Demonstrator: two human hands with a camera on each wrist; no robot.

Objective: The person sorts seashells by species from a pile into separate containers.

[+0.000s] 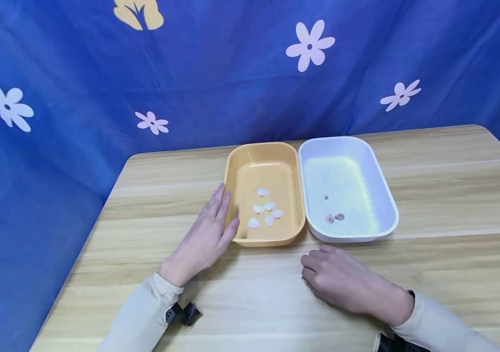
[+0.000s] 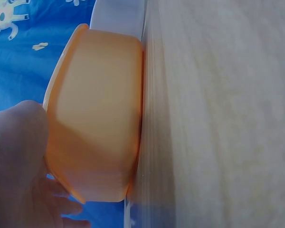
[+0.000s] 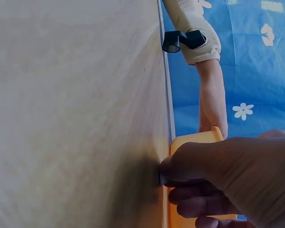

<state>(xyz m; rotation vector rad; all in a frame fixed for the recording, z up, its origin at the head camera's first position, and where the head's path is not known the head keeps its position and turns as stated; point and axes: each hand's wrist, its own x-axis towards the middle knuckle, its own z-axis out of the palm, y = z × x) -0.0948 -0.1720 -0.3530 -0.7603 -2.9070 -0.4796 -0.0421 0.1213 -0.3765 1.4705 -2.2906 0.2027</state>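
Several white shells (image 1: 269, 207) lie in the near half of the orange tray (image 1: 265, 155). Beside it, touching its right side, stands a white tray (image 1: 339, 146) with a few small brownish shells (image 1: 330, 219). My left hand (image 1: 206, 234) rests against the orange tray's left side, fingers straight along the rim, thumb at the near left corner. In front of the white tray, low over the table, my right hand (image 1: 337, 278) has its fingers curled. Between its thumb and finger a small greyish shell-like piece (image 3: 162, 177) is pinched, mostly hidden.
Both trays stand on a wood-grain table (image 1: 452, 195) near its far edge. Behind and to the left hangs a blue curtain (image 1: 232, 73) with flower prints. A black wrist camera (image 1: 190, 314) sticks out from the left sleeve.
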